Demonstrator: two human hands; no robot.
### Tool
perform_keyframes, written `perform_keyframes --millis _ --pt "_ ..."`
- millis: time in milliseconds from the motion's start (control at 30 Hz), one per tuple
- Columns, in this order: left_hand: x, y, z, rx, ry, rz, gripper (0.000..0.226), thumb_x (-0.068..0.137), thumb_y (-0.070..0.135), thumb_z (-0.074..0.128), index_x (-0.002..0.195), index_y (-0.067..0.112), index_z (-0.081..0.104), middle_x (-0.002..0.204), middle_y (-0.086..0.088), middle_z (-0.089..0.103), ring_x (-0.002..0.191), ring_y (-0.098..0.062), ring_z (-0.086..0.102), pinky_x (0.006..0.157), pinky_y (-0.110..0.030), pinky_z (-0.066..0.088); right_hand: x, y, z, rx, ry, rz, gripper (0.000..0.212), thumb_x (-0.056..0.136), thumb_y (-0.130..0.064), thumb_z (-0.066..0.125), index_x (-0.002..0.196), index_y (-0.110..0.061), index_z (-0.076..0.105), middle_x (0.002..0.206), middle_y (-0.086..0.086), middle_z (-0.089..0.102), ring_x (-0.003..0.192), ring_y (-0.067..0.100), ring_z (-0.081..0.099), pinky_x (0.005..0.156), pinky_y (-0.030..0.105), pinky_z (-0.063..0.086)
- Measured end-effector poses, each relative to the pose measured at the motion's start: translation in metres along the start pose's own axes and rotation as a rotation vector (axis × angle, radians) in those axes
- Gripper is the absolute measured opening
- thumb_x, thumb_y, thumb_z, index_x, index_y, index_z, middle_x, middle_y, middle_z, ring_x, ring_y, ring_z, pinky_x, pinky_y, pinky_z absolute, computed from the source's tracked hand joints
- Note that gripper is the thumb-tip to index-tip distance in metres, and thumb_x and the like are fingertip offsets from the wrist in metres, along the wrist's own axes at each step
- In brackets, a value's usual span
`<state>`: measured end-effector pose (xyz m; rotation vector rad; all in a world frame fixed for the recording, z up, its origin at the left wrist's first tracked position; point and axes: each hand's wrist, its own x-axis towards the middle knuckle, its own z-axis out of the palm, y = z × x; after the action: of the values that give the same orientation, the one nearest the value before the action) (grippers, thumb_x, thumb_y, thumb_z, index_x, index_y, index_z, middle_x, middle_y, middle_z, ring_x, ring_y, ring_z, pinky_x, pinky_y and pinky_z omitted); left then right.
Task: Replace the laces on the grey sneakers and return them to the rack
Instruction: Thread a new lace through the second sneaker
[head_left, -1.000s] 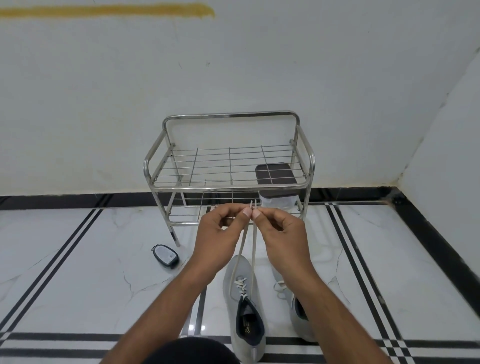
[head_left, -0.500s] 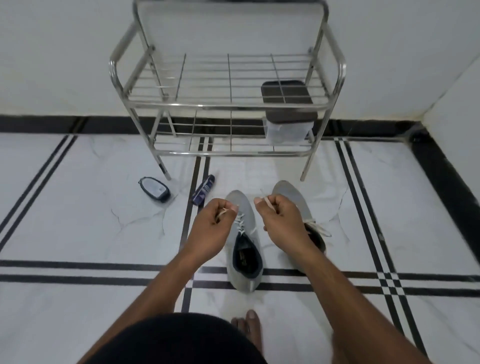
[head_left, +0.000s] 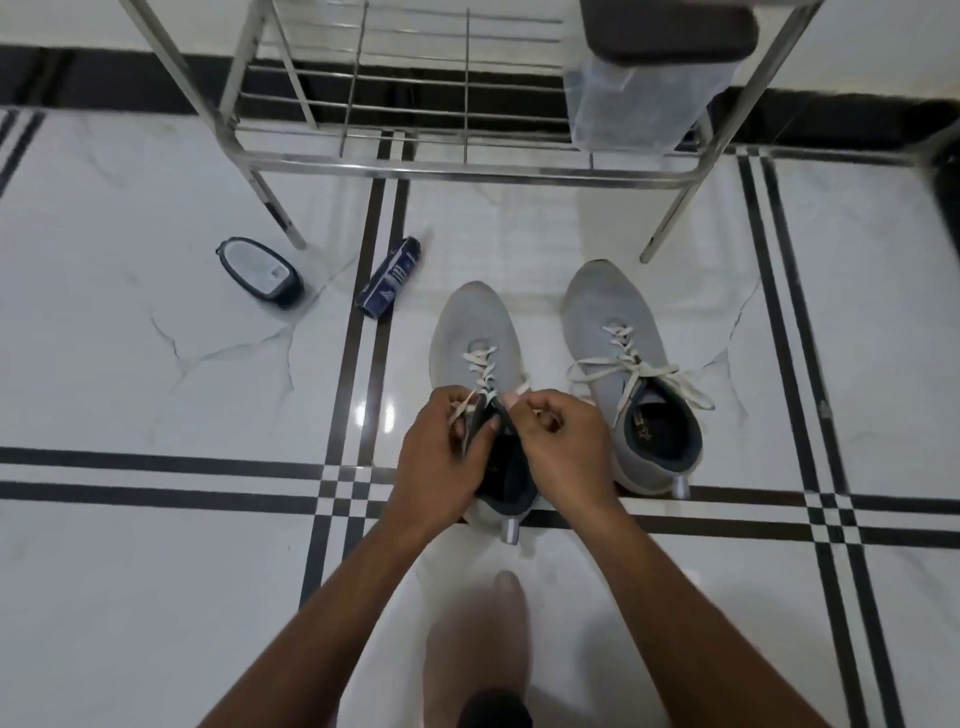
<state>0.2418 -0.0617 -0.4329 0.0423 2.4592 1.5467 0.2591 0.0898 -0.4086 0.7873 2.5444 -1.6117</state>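
Two grey sneakers stand side by side on the white tiled floor, toes toward the rack. The left sneaker (head_left: 475, 332) has a white lace (head_left: 480, 364) threaded part way up. My left hand (head_left: 441, 457) pinches one lace end at the shoe's opening. My right hand (head_left: 563, 447) pinches the other end just right of the tongue. Both hands cover the collar of that shoe. The right sneaker (head_left: 623, 374) has its white lace tied in a loose bow. The steel rack (head_left: 467, 169) stands just beyond the shoes.
A clear box with a dark lid (head_left: 644, 93) sits on the rack's lower shelf at the right. A small grey oval case (head_left: 257, 267) and a dark blue tube (head_left: 389, 275) lie on the floor at the left. My bare foot (head_left: 483, 649) is below the shoes.
Both hands came down from chest height, where they held the lace ends up taut, to the left sneaker's opening. The view tilted down toward the floor.
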Motion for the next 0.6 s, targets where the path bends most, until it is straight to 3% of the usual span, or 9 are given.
perform_keyframes --millis 167,300,467,600 --pt "0.000 -0.004 0.006 -0.026 0.027 0.035 0.021 0.104 0.028 0.070 0.121 0.033 0.060 0.104 0.013 0.069 0.095 -0.009 0.069 0.081 -0.024 0.055 0.000 0.012 0.006 -0.023 -0.003 -0.175 0.015 0.107 -0.029 0.066 0.096 -0.018 0.068 0.096 -0.004 0.063 0.086 0.008 0.062 0.076 0.012 0.044" --pt "0.000 -0.003 0.009 -0.052 0.016 0.047 0.018 0.106 0.023 0.067 0.120 0.032 0.060 0.094 0.014 0.065 0.086 -0.008 0.066 0.076 -0.017 0.049 0.002 0.012 0.006 -0.112 -0.026 -0.251 0.012 0.110 -0.028 0.059 0.105 -0.019 0.064 0.099 -0.006 0.065 0.092 0.005 0.063 0.078 0.012 0.044" --pt "-0.001 -0.004 0.007 -0.061 -0.008 0.043 0.018 0.108 0.025 0.064 0.122 0.035 0.058 0.100 0.013 0.068 0.094 -0.012 0.069 0.079 -0.020 0.053 0.013 0.011 0.000 -0.128 -0.100 -0.058 0.020 0.109 -0.039 0.056 0.103 -0.027 0.071 0.093 -0.012 0.076 0.089 0.008 0.070 0.086 0.039 0.058" --pt "-0.002 -0.006 0.007 -0.070 -0.025 0.027 0.020 0.108 0.028 0.064 0.125 0.037 0.058 0.097 0.014 0.066 0.092 -0.011 0.069 0.080 -0.023 0.054 0.023 0.017 -0.008 0.203 -0.264 0.217 0.028 0.110 -0.034 0.056 0.102 -0.024 0.081 0.099 -0.003 0.082 0.102 0.020 0.076 0.107 0.052 0.056"
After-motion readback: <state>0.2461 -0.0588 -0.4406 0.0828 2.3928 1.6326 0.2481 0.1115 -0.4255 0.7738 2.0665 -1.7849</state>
